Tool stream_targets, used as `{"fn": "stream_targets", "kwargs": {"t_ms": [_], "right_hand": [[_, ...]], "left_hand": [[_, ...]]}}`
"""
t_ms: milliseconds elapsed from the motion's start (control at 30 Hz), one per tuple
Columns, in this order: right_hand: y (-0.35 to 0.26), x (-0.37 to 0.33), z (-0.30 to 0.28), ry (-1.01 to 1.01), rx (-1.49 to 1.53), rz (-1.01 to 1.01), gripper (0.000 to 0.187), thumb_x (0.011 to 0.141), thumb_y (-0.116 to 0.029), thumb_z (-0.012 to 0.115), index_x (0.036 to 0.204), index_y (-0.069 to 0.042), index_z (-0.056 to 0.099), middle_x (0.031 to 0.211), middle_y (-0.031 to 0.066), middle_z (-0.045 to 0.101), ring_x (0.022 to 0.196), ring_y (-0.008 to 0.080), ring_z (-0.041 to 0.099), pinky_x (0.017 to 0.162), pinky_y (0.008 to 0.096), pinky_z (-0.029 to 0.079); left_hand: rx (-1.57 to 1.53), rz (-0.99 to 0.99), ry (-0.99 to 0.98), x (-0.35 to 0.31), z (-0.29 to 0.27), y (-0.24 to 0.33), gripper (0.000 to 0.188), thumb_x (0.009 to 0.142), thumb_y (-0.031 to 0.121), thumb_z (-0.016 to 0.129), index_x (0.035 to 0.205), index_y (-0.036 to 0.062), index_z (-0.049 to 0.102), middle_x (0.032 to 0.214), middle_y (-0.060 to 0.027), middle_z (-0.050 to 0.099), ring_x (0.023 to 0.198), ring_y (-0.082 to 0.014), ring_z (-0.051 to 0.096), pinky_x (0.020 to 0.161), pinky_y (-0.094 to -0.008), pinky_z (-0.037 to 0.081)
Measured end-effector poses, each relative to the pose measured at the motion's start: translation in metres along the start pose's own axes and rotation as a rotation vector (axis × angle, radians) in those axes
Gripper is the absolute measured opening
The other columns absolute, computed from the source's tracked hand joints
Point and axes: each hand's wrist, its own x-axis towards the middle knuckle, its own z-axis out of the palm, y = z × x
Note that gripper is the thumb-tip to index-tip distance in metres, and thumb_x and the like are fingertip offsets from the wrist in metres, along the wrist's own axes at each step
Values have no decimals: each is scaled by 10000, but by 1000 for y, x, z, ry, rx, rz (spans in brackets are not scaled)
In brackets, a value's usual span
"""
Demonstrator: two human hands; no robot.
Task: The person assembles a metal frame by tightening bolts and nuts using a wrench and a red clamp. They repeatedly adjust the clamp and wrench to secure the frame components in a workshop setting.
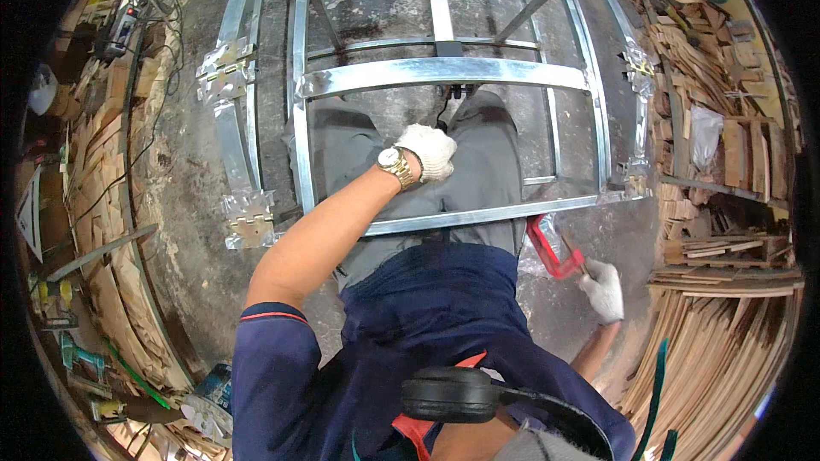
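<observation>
My left hand (430, 151), in a white glove with a gold wristwatch on the wrist, rests as a closed fist on my grey trousers between the bars of a galvanised steel frame (444, 75). Nothing shows inside the fist. My right hand (605, 288), also in a white glove, is low at the right and grips the handle of a red clamp (551, 249). The clamp's jaw sits by the right end of the frame's near bar (478, 216). The frame lies on the concrete floor around my legs.
Metal hinges (248, 218) are fixed along the frame's left side, and a grey actuator rod (442, 17) runs down its middle. Piles of wood offcuts (726, 290) fill the right. Wood strips and power tools (81, 358) line the left, with a circular saw (209, 397) near my left elbow.
</observation>
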Motion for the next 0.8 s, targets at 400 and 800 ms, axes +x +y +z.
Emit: {"fn": "stream_targets", "kwargs": {"t_ms": [400,800], "right_hand": [[-103,-81,-138,-90,-236,-474,588,784,-558,746,690,-1,585,549,90,387,481,229,416,484,372,320],[-166,121,-44,-495,822,-87,553,993,-451,502,985,73,680,567,96,586,399,126,464,562,362,545]], "left_hand": [[-416,257,-76,-33,-51,14,778,750,364,715,1462,138,500,1357,-234,600,1243,-348,608,987,-418,511],[-2304,-126,148,-94,-33,54,449,965,287,675,1263,-2,504,1246,-283,619,995,-357,717,643,-416,673]]}}
